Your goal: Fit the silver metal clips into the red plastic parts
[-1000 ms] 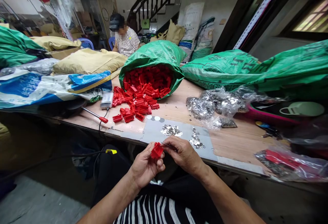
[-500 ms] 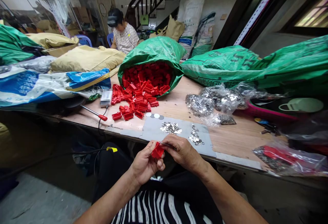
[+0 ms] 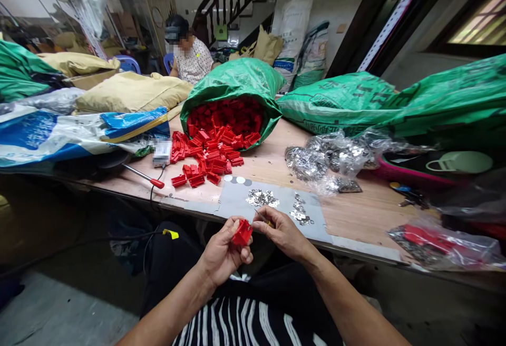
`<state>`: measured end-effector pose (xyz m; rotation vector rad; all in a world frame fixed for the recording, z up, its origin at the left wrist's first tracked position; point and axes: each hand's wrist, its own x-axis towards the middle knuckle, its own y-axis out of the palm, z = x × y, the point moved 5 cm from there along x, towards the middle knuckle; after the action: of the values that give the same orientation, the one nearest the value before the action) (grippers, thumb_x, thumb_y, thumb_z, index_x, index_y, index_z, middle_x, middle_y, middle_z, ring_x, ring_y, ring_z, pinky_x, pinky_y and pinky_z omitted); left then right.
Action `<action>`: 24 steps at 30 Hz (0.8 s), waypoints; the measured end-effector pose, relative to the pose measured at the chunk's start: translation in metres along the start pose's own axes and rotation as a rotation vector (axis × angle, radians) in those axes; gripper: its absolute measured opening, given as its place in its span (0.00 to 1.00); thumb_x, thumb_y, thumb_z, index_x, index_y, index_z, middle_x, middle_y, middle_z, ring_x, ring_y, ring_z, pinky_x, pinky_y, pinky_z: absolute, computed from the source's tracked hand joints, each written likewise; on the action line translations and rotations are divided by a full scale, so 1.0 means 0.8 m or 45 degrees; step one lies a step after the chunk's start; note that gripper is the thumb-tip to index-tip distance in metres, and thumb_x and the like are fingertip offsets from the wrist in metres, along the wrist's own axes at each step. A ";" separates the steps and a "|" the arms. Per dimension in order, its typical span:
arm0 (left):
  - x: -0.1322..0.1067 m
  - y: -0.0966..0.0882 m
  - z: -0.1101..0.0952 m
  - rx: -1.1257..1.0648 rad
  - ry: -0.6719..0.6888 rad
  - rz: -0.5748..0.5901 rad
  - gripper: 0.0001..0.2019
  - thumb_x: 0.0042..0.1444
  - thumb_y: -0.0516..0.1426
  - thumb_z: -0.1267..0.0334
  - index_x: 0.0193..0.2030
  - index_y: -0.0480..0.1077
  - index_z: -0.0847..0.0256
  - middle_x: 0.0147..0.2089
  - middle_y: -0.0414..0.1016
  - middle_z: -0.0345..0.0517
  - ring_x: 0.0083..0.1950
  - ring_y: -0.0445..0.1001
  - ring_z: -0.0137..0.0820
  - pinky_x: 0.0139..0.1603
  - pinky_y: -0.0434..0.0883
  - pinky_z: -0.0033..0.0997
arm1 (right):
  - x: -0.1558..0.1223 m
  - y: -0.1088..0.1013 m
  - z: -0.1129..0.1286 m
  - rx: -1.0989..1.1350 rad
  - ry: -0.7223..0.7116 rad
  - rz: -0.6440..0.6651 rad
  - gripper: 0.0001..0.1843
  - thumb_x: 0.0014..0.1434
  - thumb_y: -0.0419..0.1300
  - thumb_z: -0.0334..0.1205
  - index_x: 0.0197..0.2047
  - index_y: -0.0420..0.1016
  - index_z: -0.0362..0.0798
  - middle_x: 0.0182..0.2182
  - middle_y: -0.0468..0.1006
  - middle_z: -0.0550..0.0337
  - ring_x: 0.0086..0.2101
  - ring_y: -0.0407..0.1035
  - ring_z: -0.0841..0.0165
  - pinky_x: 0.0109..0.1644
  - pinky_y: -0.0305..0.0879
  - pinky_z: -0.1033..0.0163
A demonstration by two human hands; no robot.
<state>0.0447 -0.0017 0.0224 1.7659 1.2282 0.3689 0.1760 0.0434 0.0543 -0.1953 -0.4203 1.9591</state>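
Observation:
My left hand (image 3: 223,251) is closed around a red plastic part (image 3: 242,232), a small open block held just off the front edge of the table. Close beside it on the right, my right hand (image 3: 282,232) pinches a thin pointed metal tool (image 3: 262,216) with a yellowish part near the fingers. The tool's tip points up and left, apart from the red part. Just beyond the hands, a grey mat (image 3: 233,201) bears a pile of small shiny metal plates (image 3: 262,198) and a second pile of metal pieces (image 3: 300,210) to its right.
A green sack (image 3: 237,77) spills many red parts (image 3: 213,156) onto the table. Plastic bags of metal pieces (image 3: 306,162) lie to the right, near a pink-rimmed tray (image 3: 415,177). A red-tipped lever (image 3: 157,183) juts out at left. Across the table sits another person (image 3: 193,56).
My right hand has drawn slightly away from the red part. The tool has swung from lying against the part to pointing up and left. My left hand stays nearly still.

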 end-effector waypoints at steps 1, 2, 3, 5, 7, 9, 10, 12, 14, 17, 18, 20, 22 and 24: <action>0.000 0.000 0.001 0.016 -0.003 0.001 0.06 0.64 0.49 0.58 0.43 0.60 0.58 0.28 0.72 0.41 0.20 0.68 0.24 0.24 0.65 0.25 | 0.001 0.002 -0.002 0.018 0.002 0.016 0.10 0.59 0.59 0.44 0.31 0.66 0.47 0.27 0.66 0.65 0.29 0.59 0.72 0.34 0.57 0.67; 0.000 0.000 0.002 0.037 -0.007 0.002 0.06 0.63 0.50 0.58 0.43 0.60 0.57 0.28 0.72 0.41 0.19 0.68 0.24 0.24 0.65 0.25 | 0.001 0.004 -0.004 0.041 0.006 0.033 0.10 0.58 0.59 0.43 0.31 0.66 0.47 0.27 0.65 0.65 0.29 0.58 0.72 0.33 0.57 0.67; 0.001 -0.001 0.003 0.062 -0.014 0.004 0.07 0.63 0.50 0.58 0.43 0.60 0.57 0.27 0.72 0.40 0.19 0.68 0.24 0.23 0.65 0.25 | 0.001 0.005 -0.005 0.071 0.012 0.053 0.09 0.58 0.60 0.43 0.31 0.65 0.47 0.27 0.65 0.65 0.30 0.58 0.72 0.34 0.57 0.67; 0.001 -0.004 0.007 0.123 -0.035 0.005 0.07 0.62 0.51 0.57 0.42 0.61 0.58 0.26 0.70 0.38 0.17 0.67 0.24 0.22 0.66 0.26 | 0.001 0.008 -0.008 0.128 0.028 0.105 0.09 0.56 0.61 0.41 0.31 0.64 0.47 0.28 0.65 0.65 0.31 0.58 0.72 0.34 0.57 0.67; 0.001 -0.008 0.012 0.180 -0.054 0.003 0.07 0.62 0.52 0.57 0.41 0.61 0.58 0.25 0.69 0.37 0.16 0.66 0.23 0.21 0.66 0.26 | -0.001 0.011 -0.011 0.146 0.045 0.157 0.08 0.54 0.61 0.38 0.31 0.63 0.48 0.28 0.65 0.66 0.31 0.58 0.72 0.35 0.57 0.67; 0.002 -0.012 0.016 0.205 -0.064 -0.003 0.07 0.61 0.53 0.57 0.40 0.62 0.59 0.24 0.69 0.36 0.15 0.66 0.23 0.20 0.66 0.26 | -0.004 0.014 -0.013 0.126 0.062 0.193 0.08 0.54 0.60 0.36 0.31 0.62 0.48 0.28 0.64 0.66 0.30 0.57 0.72 0.34 0.56 0.67; 0.003 -0.013 0.019 0.204 -0.066 -0.004 0.08 0.61 0.53 0.57 0.39 0.62 0.59 0.24 0.68 0.36 0.15 0.66 0.23 0.20 0.66 0.25 | -0.005 0.015 -0.014 0.116 0.071 0.202 0.08 0.54 0.60 0.36 0.31 0.62 0.48 0.28 0.64 0.66 0.30 0.56 0.72 0.33 0.55 0.68; 0.006 -0.016 0.023 0.191 -0.082 -0.011 0.08 0.61 0.53 0.56 0.39 0.63 0.59 0.23 0.68 0.36 0.15 0.66 0.23 0.19 0.65 0.24 | -0.007 0.017 -0.017 0.130 0.085 0.210 0.08 0.54 0.60 0.36 0.31 0.61 0.48 0.27 0.62 0.67 0.30 0.56 0.72 0.33 0.55 0.67; 0.011 -0.016 0.026 0.187 -0.102 -0.017 0.10 0.60 0.54 0.54 0.39 0.64 0.59 0.23 0.69 0.37 0.15 0.66 0.23 0.19 0.64 0.24 | -0.008 0.018 -0.020 0.182 0.085 0.205 0.10 0.55 0.60 0.38 0.30 0.60 0.49 0.28 0.61 0.66 0.30 0.55 0.72 0.34 0.55 0.67; 0.017 -0.019 0.026 0.264 -0.099 -0.087 0.19 0.59 0.52 0.47 0.47 0.65 0.59 0.26 0.72 0.42 0.17 0.68 0.25 0.21 0.65 0.25 | -0.008 0.012 -0.028 0.270 0.070 0.128 0.13 0.57 0.60 0.43 0.30 0.58 0.49 0.28 0.60 0.66 0.30 0.55 0.72 0.34 0.55 0.66; 0.017 -0.021 0.023 0.315 -0.067 -0.126 0.22 0.58 0.51 0.44 0.51 0.65 0.59 0.29 0.73 0.44 0.20 0.70 0.26 0.23 0.65 0.26 | -0.007 0.009 -0.031 0.291 0.068 0.093 0.14 0.57 0.60 0.45 0.30 0.58 0.49 0.28 0.60 0.66 0.30 0.55 0.71 0.34 0.56 0.66; 0.016 -0.026 0.014 0.460 0.083 -0.202 0.26 0.56 0.53 0.43 0.55 0.65 0.59 0.37 0.75 0.50 0.28 0.73 0.30 0.28 0.67 0.28 | -0.008 0.002 -0.037 0.316 0.071 0.024 0.15 0.58 0.60 0.47 0.31 0.59 0.49 0.29 0.60 0.65 0.31 0.56 0.71 0.36 0.56 0.65; 0.010 -0.026 0.002 0.647 0.324 -0.239 0.27 0.50 0.61 0.49 0.56 0.68 0.58 0.46 0.73 0.53 0.37 0.73 0.33 0.34 0.68 0.29 | -0.009 -0.002 -0.039 0.314 0.075 -0.032 0.15 0.58 0.59 0.49 0.32 0.59 0.49 0.29 0.60 0.65 0.32 0.56 0.70 0.37 0.57 0.64; 0.002 -0.022 -0.010 0.869 0.555 -0.236 0.27 0.44 0.67 0.58 0.54 0.71 0.56 0.52 0.71 0.52 0.43 0.71 0.36 0.40 0.69 0.30 | -0.011 -0.002 -0.038 0.281 0.080 -0.054 0.16 0.58 0.59 0.50 0.32 0.59 0.49 0.29 0.60 0.65 0.31 0.56 0.71 0.37 0.57 0.64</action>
<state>0.0299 0.0053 0.0120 2.1773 1.9869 0.2442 0.1908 0.0422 0.0260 -0.1046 -0.1642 1.9355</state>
